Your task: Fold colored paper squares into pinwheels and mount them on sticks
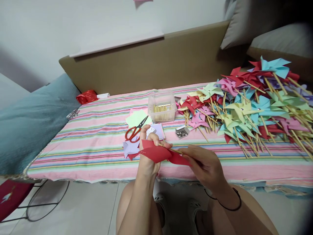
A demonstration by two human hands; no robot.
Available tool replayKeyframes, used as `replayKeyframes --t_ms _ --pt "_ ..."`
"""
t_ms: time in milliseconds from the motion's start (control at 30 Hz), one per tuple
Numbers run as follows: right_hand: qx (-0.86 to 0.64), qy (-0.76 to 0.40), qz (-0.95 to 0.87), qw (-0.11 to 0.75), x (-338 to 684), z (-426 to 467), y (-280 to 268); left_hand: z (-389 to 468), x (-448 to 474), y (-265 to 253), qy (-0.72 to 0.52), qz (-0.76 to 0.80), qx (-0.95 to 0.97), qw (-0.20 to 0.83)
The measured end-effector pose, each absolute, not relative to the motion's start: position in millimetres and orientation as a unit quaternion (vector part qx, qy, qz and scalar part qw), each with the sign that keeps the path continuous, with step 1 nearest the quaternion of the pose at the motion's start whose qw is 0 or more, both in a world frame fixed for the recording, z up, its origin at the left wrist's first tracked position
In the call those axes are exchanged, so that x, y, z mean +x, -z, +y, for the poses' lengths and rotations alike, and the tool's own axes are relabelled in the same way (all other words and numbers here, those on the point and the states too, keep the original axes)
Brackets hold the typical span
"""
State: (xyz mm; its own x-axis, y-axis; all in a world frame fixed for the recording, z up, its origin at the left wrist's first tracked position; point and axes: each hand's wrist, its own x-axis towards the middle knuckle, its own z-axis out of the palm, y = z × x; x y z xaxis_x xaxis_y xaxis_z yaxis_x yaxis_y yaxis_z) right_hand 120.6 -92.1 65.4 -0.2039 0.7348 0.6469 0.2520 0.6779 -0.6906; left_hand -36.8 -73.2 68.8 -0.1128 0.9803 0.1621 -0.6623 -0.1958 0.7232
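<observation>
A pinwheel of folded, smooth red paper (155, 154), its vanes bent into curved, pointed shapes, is held together with a slender round wooden stick (176, 151) at the lower centre of the frame, above the front edge of a pink, multicoloured-striped woven cloth (93, 137). Its left side is cradled by the left hand (149, 167), whose fingers are curled about the stick's left end; the left thumb's exact placement cannot be told. The right vane and the stick's right end are pinched between the thumb and fingers of the right hand (205, 163).

Many thin wooden sticks (162, 112) are contained in a clear, rectangular plastic box (161, 97) at the centre. Small shiny metal pieces (181, 133) are held in a small grey open box (186, 130) just below and to its right. Scissors with looped red handles (138, 127) are laid partly over flat pale-green paper sheets (136, 118), left of centre.

The stick's long axis is directed across the frame, sloping slightly down rightward; pointed vanes are turned left and right.
</observation>
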Motion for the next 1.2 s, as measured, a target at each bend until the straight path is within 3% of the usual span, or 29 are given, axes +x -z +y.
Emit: replayKeyframes --t_ms 300,833,1200 --pt "-0.352 -0.214 -0.714 0.566 122.3 -94.2 -65.7 -74.1 -33.3 -70.0 -0.711 0.247 0.326 0.572" --pt "-0.372 -0.298 -0.674 0.565 118.1 -92.7 -64.5 -77.2 -38.0 -68.1 -0.689 0.257 0.330 0.592" --pt "-0.354 -0.273 -0.709 0.546 122.1 -95.7 -61.5 -79.4 -37.6 -70.9 -0.702 0.260 0.333 0.574"
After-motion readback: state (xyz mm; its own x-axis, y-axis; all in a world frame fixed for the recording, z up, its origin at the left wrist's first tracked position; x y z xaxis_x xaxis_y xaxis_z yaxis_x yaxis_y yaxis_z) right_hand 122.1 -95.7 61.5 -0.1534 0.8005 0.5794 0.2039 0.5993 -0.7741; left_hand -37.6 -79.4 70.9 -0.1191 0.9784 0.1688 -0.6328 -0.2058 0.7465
